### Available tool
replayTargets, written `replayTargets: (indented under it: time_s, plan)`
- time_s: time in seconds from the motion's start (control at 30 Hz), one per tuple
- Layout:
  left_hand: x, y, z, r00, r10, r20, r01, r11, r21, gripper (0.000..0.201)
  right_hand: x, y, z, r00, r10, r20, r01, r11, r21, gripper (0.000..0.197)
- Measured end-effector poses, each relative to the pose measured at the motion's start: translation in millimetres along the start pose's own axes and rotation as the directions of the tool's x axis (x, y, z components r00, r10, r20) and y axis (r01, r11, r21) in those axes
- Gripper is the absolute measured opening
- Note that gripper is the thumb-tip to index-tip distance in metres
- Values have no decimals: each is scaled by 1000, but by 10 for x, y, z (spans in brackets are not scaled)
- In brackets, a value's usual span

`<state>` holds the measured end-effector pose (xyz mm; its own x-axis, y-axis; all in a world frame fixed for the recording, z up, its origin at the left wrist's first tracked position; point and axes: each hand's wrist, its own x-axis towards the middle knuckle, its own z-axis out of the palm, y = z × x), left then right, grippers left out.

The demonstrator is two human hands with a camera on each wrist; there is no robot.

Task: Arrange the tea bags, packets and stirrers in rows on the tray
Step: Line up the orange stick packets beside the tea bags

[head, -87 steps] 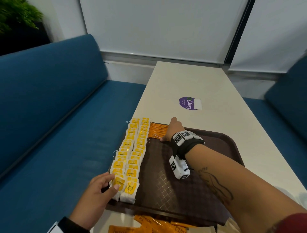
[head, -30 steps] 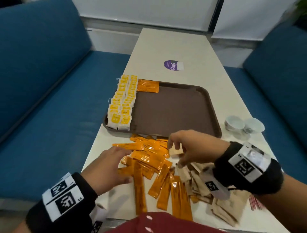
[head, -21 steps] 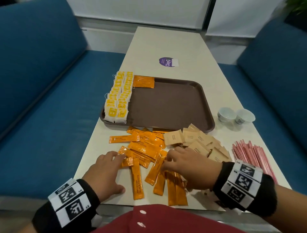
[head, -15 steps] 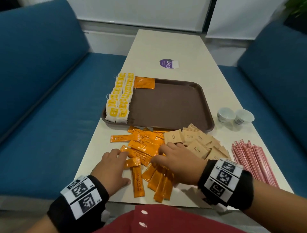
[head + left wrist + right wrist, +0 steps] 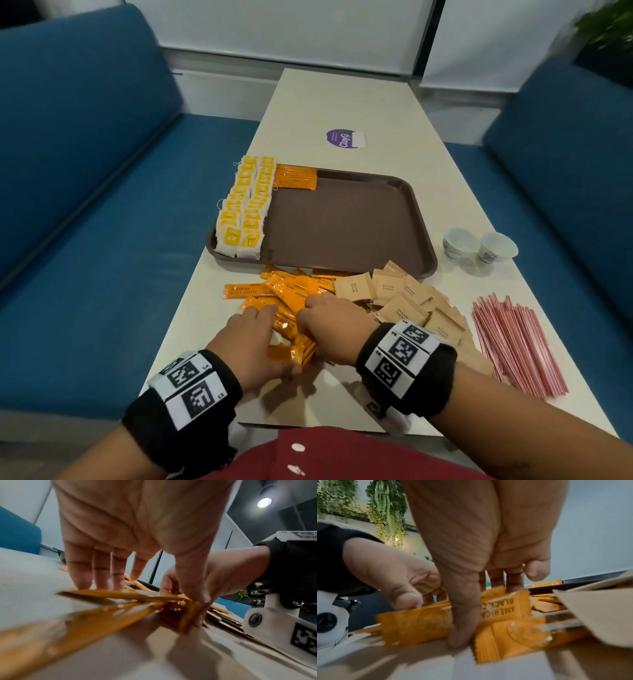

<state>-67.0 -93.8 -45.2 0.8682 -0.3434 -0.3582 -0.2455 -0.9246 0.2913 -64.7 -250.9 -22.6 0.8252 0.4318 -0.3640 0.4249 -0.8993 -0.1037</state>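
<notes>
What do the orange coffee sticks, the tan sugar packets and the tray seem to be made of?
Orange coffee sticks: glossy film, likely foil-lined plastic; they glint and have serrated ends. Brown sugar packets: matte tan paper, kraft-like, no shine. Tray: brown, probably moulded plastic, with a fine textured floor and raised rounded rim.

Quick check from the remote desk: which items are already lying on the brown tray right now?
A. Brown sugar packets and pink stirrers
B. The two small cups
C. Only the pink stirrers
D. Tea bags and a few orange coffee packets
D: the head view shows yellow tea bags in rows along the left side of the tray and orange coffee packets at its far edge; the sugar packets, stirrers and cups lie on the table.
</notes>
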Motion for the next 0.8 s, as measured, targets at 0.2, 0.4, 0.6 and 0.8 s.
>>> replayTargets:
  time_s: [0.2,0.4,0.6,0.8]
  plan:
    - [-36,-54,8,999,32,41,-36,995,93,101,55,-16,2,1000,0,-18,0,1000,1,32]
    - [19,-150,61,997,38,-71,-31,996,88,49,85,-1,45,1000,-13,-24,11,998,-59,30]
    - [31,-183,142,994,39,-103,-35,998,44,45,71,11,42,998,-34,-46,29,994,-102,31]
    - [19,-241,-2,979,-1,-205,-27,991,-132,33,55,24,6,993,0,-114,-9,997,-80,29]
